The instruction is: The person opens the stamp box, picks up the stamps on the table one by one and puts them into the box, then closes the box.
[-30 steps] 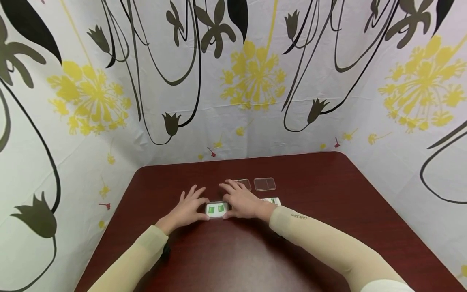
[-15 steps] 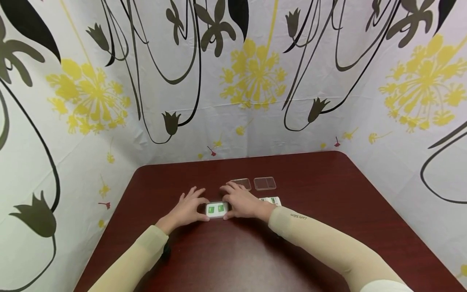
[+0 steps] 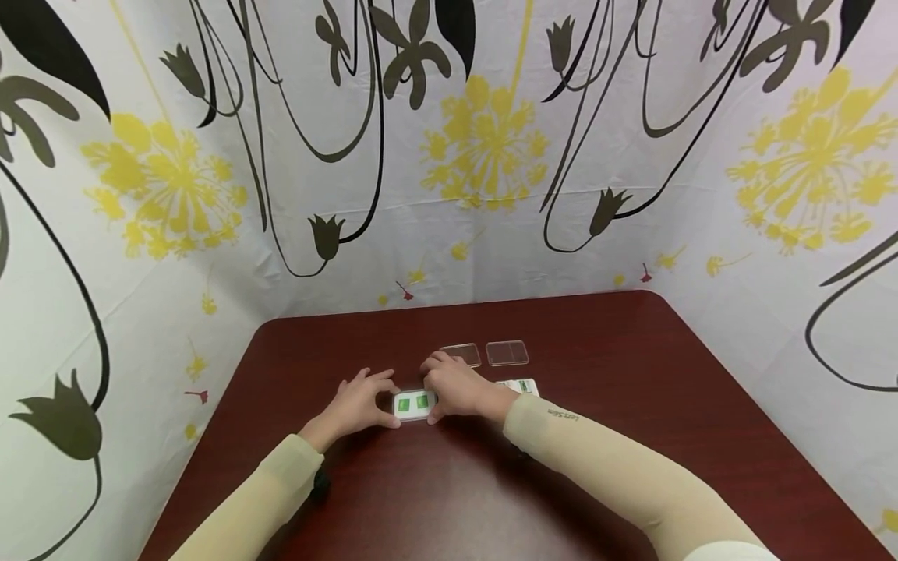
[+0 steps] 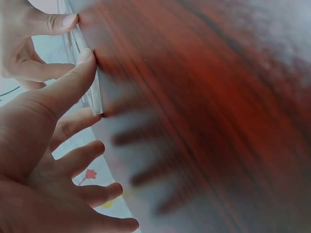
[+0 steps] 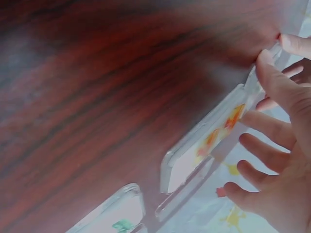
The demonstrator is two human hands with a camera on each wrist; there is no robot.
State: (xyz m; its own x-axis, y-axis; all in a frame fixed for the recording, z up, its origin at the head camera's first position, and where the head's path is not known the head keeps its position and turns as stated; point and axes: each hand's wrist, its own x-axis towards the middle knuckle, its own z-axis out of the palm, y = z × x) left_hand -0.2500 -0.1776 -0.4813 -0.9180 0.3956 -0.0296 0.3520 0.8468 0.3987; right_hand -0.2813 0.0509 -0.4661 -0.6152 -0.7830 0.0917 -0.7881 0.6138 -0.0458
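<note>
A flat clear plastic case [image 3: 414,404] lies on the table, a white card with two green squares showing in it. My left hand [image 3: 354,403] holds its left end between thumb and forefinger, the other fingers spread away beyond it. At the right end my right hand [image 3: 454,387] grips the case with thumb and forefinger. The left wrist view shows the case's thin edge [image 4: 91,82] between both hands. Below my right palm, in the right wrist view, lies another case with an orange picture [image 5: 209,145], hidden from the head view by that hand.
Beyond the right hand lie two clear lids or trays, one partly covered [image 3: 463,354] and one in full view [image 3: 507,353]. A white case with green print [image 3: 521,386] shows behind the right wrist. The dark red table [image 3: 435,483] meets a patterned cloth [image 3: 393,257] at back and sides.
The fingers of my left hand have drawn closer together, and the right hand's fingers have closed in over the case's right end. The case stays almost in place; the head view has shifted slightly.
</note>
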